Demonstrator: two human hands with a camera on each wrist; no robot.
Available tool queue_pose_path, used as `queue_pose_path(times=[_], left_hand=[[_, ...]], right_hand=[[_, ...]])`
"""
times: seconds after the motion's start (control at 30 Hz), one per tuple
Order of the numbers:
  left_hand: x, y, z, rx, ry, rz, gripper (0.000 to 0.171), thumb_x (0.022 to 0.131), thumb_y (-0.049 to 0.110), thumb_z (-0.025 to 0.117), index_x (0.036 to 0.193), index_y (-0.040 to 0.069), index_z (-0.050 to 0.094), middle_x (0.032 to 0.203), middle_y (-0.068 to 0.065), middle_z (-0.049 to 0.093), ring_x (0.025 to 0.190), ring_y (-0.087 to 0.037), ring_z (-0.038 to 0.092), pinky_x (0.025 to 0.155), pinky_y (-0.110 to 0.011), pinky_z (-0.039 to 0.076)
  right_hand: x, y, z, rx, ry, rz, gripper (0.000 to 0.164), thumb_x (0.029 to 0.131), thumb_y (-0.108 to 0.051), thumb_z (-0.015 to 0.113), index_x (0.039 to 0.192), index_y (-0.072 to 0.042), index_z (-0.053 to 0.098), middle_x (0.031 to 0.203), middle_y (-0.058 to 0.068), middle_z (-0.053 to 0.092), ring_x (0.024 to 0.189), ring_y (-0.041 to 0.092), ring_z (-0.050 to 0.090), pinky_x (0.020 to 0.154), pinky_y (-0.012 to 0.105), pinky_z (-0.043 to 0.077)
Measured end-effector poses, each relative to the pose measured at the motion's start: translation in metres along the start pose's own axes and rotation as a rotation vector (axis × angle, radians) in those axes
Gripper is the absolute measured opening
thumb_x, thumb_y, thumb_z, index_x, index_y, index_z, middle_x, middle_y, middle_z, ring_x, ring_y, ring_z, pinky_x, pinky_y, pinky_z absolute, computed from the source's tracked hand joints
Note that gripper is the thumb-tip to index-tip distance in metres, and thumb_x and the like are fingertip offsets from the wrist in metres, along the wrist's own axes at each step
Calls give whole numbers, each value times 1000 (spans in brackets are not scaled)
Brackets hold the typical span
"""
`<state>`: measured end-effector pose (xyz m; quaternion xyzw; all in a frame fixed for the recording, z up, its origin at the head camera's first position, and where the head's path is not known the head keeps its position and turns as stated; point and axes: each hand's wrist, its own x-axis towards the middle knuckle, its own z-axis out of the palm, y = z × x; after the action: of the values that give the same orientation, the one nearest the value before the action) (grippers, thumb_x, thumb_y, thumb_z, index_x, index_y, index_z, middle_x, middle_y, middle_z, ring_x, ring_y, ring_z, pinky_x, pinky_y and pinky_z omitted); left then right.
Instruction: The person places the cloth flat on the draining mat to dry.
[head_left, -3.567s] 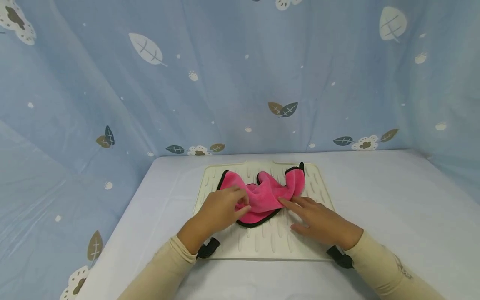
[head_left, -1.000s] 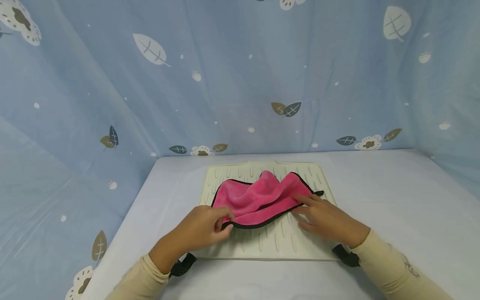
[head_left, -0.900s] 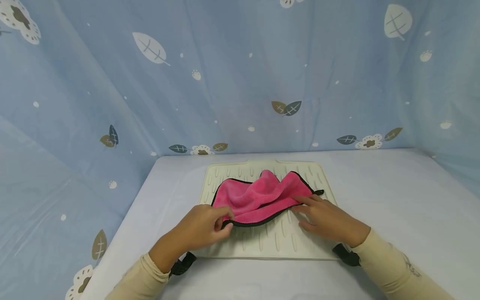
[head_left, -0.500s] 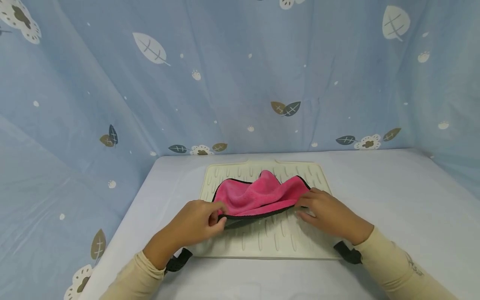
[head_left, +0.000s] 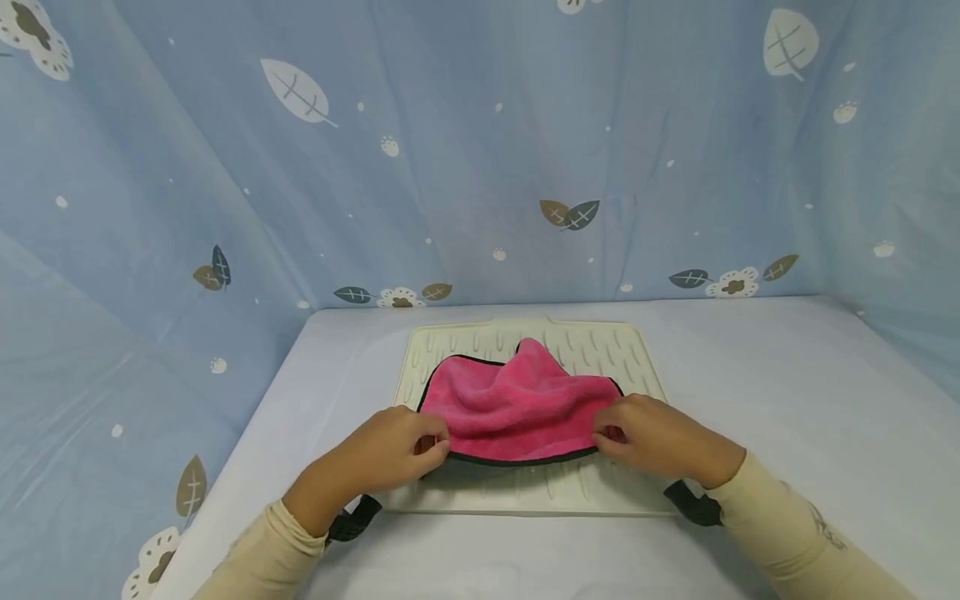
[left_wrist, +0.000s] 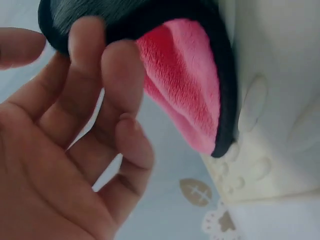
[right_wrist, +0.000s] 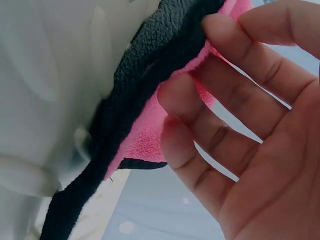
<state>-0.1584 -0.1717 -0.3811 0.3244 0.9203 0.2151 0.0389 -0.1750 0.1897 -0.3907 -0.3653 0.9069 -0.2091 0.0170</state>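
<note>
A pink plush cloth (head_left: 517, 408) with black edging lies rumpled over a cream ridged board (head_left: 525, 498), a soft peak standing up at its far side. At the cloth's near left corner, my left hand (head_left: 393, 450) pinches the edge between thumb and fingers. My right hand (head_left: 660, 437) grips the near right edge with curled fingers. Between the two hands the near edge hangs slightly raised over the board. Both wrist views show a dark grey underside: the cloth (left_wrist: 190, 75) beside the left fingers, and the cloth (right_wrist: 160, 45) beside the right fingers.
The board sits on a white-covered table (head_left: 772, 375). A blue patterned curtain (head_left: 465, 167) stands behind the table and along its left side. Black straps are at the left wrist (head_left: 352, 518) and the right wrist (head_left: 693, 504).
The cloth has gone from bunched up to more spread out. My left hand has moved left and toward me to the near corner. My right fingers have curled onto the near right edge, drawing it nearer.
</note>
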Motion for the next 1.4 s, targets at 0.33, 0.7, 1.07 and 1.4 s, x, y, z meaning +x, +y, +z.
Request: queue_pose_path(times=[0.33, 0.7, 1.07, 1.4], left_hand=[[-1, 2, 4, -16, -87, -58, 24, 93, 17, 60, 72, 28, 60, 58, 16, 46, 56, 2, 43, 56, -21, 40], [2, -11, 10, 277, 76, -328, 22, 91, 29, 71, 105, 15, 62, 92, -1, 58, 74, -15, 59, 66, -36, 49], [2, -17, 17, 235, 33, -300, 46, 88, 23, 77, 129, 16, 58, 99, -5, 66, 85, -18, 64, 73, -40, 54], [5, -15, 19, 172, 26, -288, 43, 87, 12, 76, 128, 14, 60, 94, -3, 65, 84, -16, 61, 77, -38, 52]], right_hand=[[2, 5, -6, -205, 87, 125, 7, 87, -15, 75, 91, -17, 70, 85, -8, 61, 79, 7, 55, 73, 30, 54], [0, 18, -2, -250, 138, 193, 45, 87, -16, 76, 127, -4, 60, 109, 15, 65, 96, 28, 65, 83, 47, 57], [3, 16, -3, -171, 74, 187, 16, 86, -4, 74, 98, -14, 69, 85, -5, 62, 73, 7, 51, 65, 25, 49], [-1, 19, 1, -229, 83, 170, 20, 85, -10, 77, 104, -11, 72, 96, 2, 62, 85, 13, 58, 75, 34, 56]])
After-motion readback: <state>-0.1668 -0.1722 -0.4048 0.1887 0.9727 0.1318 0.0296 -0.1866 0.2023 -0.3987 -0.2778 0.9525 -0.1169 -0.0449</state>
